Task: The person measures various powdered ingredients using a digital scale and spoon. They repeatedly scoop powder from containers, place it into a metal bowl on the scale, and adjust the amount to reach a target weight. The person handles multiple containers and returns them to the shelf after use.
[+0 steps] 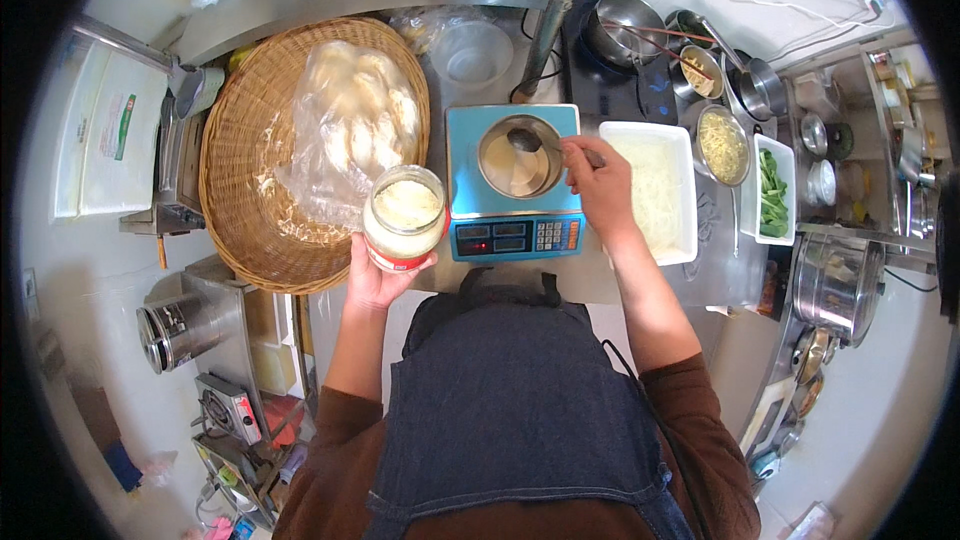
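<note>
My left hand (381, 281) holds up a glass jar (405, 217) of pale yellowish powder with a red label, between the wicker basket and the scale. A steel bowl (489, 178) stands on the blue-topped digital scale (465, 199); pale powder in more than one shade lies inside it. My right hand (600, 176) grips the handle of a metal spoon (524, 139), whose dark-looking bowl is over the steel bowl. Whether the spoon carries powder, I cannot tell.
A large wicker basket (229, 187) holds a plastic bag (356, 112) of pale contents. Right of the scale are a white tub (691, 199) of pale shreds, a strainer (721, 146) of yellow strips and a white container (787, 191) of greens. An induction cooker with a pot (626, 30) and a metal post (551, 30) stand behind.
</note>
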`<action>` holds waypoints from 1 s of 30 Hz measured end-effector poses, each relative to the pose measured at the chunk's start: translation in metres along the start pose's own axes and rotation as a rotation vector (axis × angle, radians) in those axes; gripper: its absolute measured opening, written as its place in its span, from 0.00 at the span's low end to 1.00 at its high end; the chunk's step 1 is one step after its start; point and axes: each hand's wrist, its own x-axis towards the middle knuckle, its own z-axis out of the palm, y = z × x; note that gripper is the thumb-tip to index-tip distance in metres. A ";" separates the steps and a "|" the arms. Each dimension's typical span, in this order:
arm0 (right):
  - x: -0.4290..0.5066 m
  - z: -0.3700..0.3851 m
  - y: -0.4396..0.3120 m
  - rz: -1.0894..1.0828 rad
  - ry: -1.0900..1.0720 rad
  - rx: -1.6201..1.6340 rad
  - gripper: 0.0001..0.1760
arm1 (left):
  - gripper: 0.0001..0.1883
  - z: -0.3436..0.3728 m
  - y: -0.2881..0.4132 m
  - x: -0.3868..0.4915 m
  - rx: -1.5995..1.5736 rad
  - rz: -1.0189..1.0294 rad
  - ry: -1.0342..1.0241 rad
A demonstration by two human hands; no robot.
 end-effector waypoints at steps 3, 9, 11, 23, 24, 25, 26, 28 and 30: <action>-0.006 -0.021 -0.012 -0.006 0.008 0.058 0.10 | 0.52 -0.007 0.002 -0.002 0.012 0.006 0.019; -0.046 -0.059 -0.079 -0.102 -0.072 0.121 0.12 | 0.52 0.003 0.007 0.004 -0.002 0.002 -0.003; -0.056 -0.065 -0.090 -0.143 -0.096 0.171 0.13 | 0.53 0.004 0.007 0.005 0.012 -0.005 0.011; -0.099 -0.037 -0.112 -0.268 -0.092 0.221 0.10 | 0.58 0.010 0.003 0.005 0.205 -0.029 0.079; -0.102 -0.034 -0.113 -0.296 -0.132 0.211 0.09 | 0.58 0.012 0.002 0.006 0.224 -0.022 0.088; -0.106 -0.029 -0.117 -0.283 -0.149 0.173 0.09 | 0.59 0.015 0.003 0.005 0.251 -0.032 0.070; -0.111 -0.024 -0.121 -0.270 -0.165 0.134 0.09 | 0.59 0.019 0.004 0.004 0.278 -0.043 0.052; -0.113 -0.022 -0.121 -0.250 -0.246 0.088 0.08 | 0.59 0.028 0.004 0.004 0.314 -0.058 0.013; -0.114 -0.011 -0.117 -0.257 -0.252 0.007 0.08 | 0.59 0.032 0.004 0.004 0.338 -0.067 -0.030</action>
